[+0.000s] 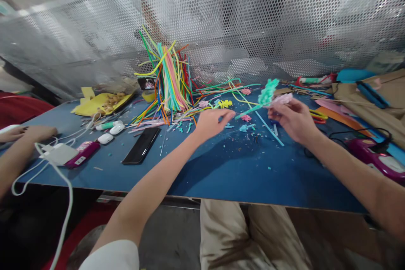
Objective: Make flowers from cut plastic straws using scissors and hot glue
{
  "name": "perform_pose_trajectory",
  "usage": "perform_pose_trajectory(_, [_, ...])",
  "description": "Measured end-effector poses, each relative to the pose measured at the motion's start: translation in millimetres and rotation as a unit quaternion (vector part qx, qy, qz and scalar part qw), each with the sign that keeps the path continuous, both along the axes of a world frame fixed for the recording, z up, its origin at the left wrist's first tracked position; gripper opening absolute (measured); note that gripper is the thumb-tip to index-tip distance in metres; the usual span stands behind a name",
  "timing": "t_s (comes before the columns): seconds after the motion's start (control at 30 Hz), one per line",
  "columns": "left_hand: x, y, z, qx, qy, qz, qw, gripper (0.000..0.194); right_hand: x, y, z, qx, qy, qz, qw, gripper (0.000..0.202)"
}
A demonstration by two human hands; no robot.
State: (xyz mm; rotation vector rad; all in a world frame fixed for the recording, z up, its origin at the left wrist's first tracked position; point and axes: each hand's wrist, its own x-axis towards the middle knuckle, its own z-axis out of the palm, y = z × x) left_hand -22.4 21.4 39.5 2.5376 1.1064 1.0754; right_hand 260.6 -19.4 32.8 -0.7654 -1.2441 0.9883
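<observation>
My left hand [212, 125] is closed, thumb and fingers pinched at the lower end of a green pipe-cleaner flower [268, 92], whose stem slants up to the right over the table. Against that flower, on its right, is a pale lilac pipe-cleaner flower [283, 98], pinched in the fingers of my right hand [294, 121]. Its stem is hidden. Below them lie a light blue pipe cleaner [268, 128], a pink fuzzy flower [246, 118] and short blue cut pieces [247, 127]. A yellow fuzzy flower [225, 104] rests behind my left hand.
An upright bundle of coloured pipe cleaners [172, 80] stands at the back of the blue table [209, 173]. A black phone [141, 145], white cables and a power strip [82, 154] lie left, near another person's hand [39, 130]. Paper and a purple device [378, 158] are at right.
</observation>
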Motion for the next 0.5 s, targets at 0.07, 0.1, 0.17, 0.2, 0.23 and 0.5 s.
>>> perform_pose_trajectory(0.07, [-18,18,0.1,0.0,-0.047,0.08,0.996,0.025,9,1,11.8,0.04,0.016,-0.032,0.999,0.012])
perform_pose_trajectory(0.1, [-28,27,-1.0,0.001,-0.036,0.128,0.991,0.026,14,2,17.3,0.063,0.015,-0.045,0.997,0.014])
perform_pose_trajectory(0.17, [-44,42,-5.1,-0.001,0.035,0.213,0.976,0.029,25,5,25.3,0.081,0.003,-0.058,0.995,0.02])
perform_pose_trajectory(0.2, [-50,47,-7.7,-0.013,0.083,0.23,0.97,0.029,29,8,27.5,0.081,-0.002,-0.067,0.994,0.021])
perform_pose_trajectory(0.23, [-55,51,-10.3,-0.033,0.133,0.24,0.961,0.029,34,12,28.5,0.078,-0.005,-0.079,0.994,0.022])
perform_pose_trajectory(0.5, [-60,59,-20.2,-0.09,0.225,0.228,0.943,0.032,72,37,34.6,0.073,-0.175,-0.296,0.936,0.026])
